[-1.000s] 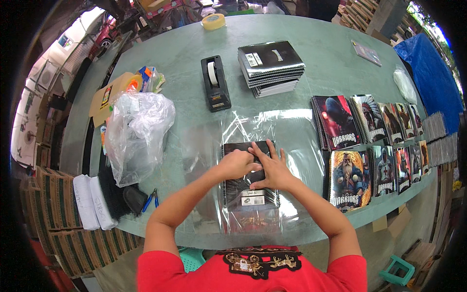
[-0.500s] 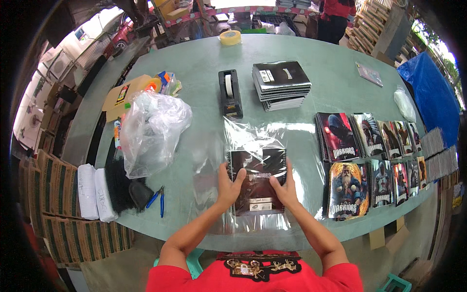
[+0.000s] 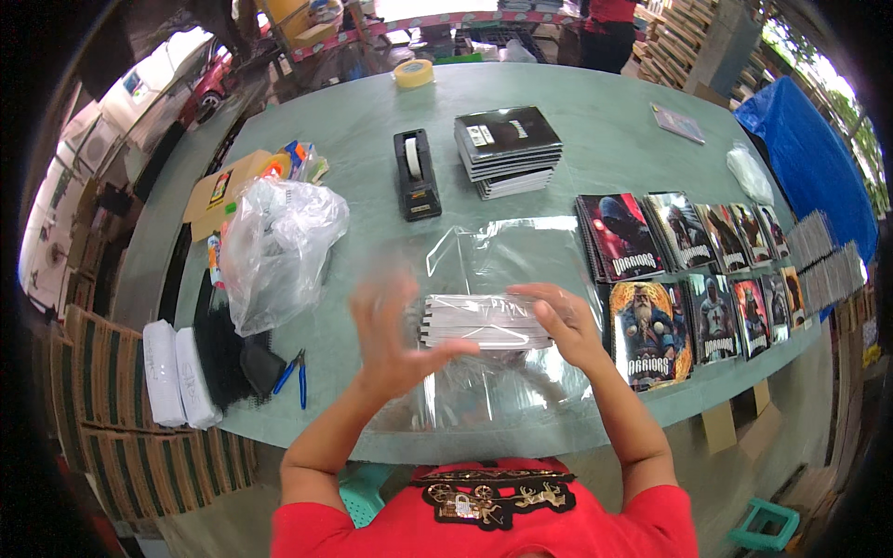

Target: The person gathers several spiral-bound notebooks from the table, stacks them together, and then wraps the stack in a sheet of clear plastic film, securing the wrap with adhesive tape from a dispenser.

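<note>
A stack of notebooks (image 3: 486,322) stands tipped on edge in front of me, its white page edges facing up, with clear plastic film (image 3: 507,395) under and around it. My right hand (image 3: 577,327) grips the stack's right end, fingers along the far side and thumb nearer me. On the other side, my left hand (image 3: 386,335) is spread open beside the left end, its fingers smeared by motion and its thumb stretched toward the near side. Beyond lie a black tape dispenser (image 3: 416,177) and a pile of black-covered notebooks (image 3: 510,149).
Spiral notebooks with illustrated covers (image 3: 651,330) lie in two rows at the right. To the left are a crumpled clear bag (image 3: 284,251), blue-handled cutters (image 3: 292,377) and white bundles (image 3: 177,372). A yellow tape roll (image 3: 413,73) sits at the table's far edge.
The notebook stack has turned from lying cover-up to standing on edge. My left hand has come off it and opened to the left; my right hand stays at its right end.
</note>
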The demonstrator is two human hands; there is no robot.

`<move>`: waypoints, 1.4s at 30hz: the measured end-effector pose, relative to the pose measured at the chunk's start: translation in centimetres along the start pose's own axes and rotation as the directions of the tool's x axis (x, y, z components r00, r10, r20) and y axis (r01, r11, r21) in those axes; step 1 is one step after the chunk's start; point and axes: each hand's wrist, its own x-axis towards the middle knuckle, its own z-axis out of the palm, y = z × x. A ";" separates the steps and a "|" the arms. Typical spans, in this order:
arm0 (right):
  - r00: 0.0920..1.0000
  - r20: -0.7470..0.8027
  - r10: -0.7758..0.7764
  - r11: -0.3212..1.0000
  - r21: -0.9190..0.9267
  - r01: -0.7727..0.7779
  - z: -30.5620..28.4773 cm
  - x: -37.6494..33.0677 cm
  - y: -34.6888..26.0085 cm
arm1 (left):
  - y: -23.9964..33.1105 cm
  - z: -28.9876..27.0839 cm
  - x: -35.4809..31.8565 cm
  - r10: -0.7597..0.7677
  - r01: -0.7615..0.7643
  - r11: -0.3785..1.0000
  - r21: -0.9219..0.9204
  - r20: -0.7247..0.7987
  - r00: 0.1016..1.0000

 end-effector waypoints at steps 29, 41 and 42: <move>0.791 -0.082 -0.606 0.524 -0.789 0.320 0.4 -4.4 4.6 | -1.5 -2.4 10.0 0.095 -0.097 0.995 0.008 0.136 0.986; 0.822 0.460 -0.335 0.222 -0.809 0.544 1.0 -2.2 0.5 | 2.3 -5.1 5.1 0.471 -0.767 0.601 0.225 0.675 0.567; 0.824 0.457 -0.336 0.233 -0.807 0.542 1.1 -2.2 0.3 | 1.9 -5.5 6.0 0.527 -0.750 0.526 0.400 0.539 0.657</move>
